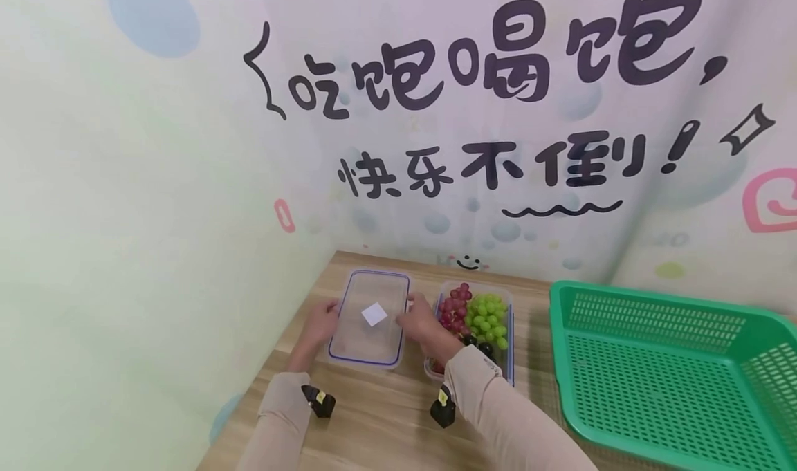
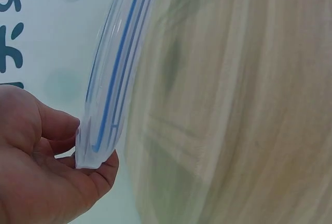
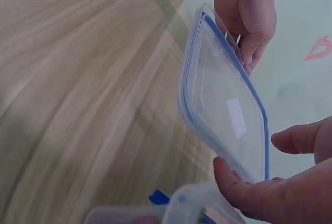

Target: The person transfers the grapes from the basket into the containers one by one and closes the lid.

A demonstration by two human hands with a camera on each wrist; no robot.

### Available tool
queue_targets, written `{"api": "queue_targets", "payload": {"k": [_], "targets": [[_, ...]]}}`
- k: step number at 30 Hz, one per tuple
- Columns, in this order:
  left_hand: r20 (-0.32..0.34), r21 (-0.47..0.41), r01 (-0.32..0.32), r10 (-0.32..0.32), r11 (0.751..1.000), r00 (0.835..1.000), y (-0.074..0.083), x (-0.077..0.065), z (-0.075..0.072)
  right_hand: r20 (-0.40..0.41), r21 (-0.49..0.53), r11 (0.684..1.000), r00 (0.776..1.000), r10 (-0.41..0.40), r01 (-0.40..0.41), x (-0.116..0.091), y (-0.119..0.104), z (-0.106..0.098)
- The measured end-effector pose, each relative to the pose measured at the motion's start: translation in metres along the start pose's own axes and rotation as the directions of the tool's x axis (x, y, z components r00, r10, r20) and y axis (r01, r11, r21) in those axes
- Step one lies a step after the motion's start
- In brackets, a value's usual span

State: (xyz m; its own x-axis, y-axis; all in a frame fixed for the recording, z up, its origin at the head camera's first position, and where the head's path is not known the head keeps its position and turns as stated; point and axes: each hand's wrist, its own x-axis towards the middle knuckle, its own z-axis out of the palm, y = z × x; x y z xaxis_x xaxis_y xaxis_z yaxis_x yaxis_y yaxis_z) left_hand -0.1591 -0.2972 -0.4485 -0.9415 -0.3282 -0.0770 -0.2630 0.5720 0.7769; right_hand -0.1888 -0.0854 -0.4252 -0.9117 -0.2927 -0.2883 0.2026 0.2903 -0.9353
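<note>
A clear plastic container lid (image 1: 358,298) with a blue seal and a white square sticker is held over the left part of the table. My left hand (image 1: 319,327) pinches its left edge; the left wrist view shows the thumb above the rim (image 2: 115,73) and fingers beneath. At the opposite edge is my right hand (image 1: 423,326). Its fingers (image 3: 233,182) touch the lid from below, while the thumb stands slightly apart from it. Partly behind my right forearm, a clear container (image 1: 510,298) holds red grapes (image 1: 454,310), green grapes (image 1: 488,315) and some dark fruit.
To the right stands a large green plastic basket (image 1: 560,360) with slotted walls. The wooden table (image 1: 367,416) meets a printed curtain or wall covering (image 1: 429,229) at the back and left. Each sleeve bears a small black device near the wrist.
</note>
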Motion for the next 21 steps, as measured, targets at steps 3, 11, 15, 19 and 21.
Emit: {"api": "queue_targets", "payload": {"k": [3, 11, 15, 19, 21], "targets": [[-0.019, -0.003, -0.018, 0.017, 1.0, 1.0, 0.002, 0.002, -0.002, 0.003, -0.003, 1.0, 1.0, -0.013, 0.013, -0.001, -0.004, -0.005], [-0.053, -0.033, -0.096, 0.094, 0.995, 0.994, 0.018, 0.002, -0.006, 0.02, 0.02, 1.0, 1.0, -0.02, 0.019, -0.002, -0.016, -0.026], [-0.055, -0.063, -0.141, 0.138, 0.988, 0.989, 0.032, 0.0, -0.007, 0.016, 0.043, 0.998, 0.999, -0.043, 0.043, -0.002, -0.02, -0.04], [-0.049, -0.074, -0.183, 0.18, 0.98, 0.982, 0.045, -0.001, -0.005, -0.001, 0.071, 0.996, 0.998, -0.056, 0.056, -0.002, -0.021, -0.054], [-0.043, -0.073, -0.197, 0.194, 0.978, 0.98, 0.051, -0.001, -0.004, -0.015, 0.077, 0.995, 0.998, -0.061, 0.062, -0.003, -0.022, -0.061]]}}
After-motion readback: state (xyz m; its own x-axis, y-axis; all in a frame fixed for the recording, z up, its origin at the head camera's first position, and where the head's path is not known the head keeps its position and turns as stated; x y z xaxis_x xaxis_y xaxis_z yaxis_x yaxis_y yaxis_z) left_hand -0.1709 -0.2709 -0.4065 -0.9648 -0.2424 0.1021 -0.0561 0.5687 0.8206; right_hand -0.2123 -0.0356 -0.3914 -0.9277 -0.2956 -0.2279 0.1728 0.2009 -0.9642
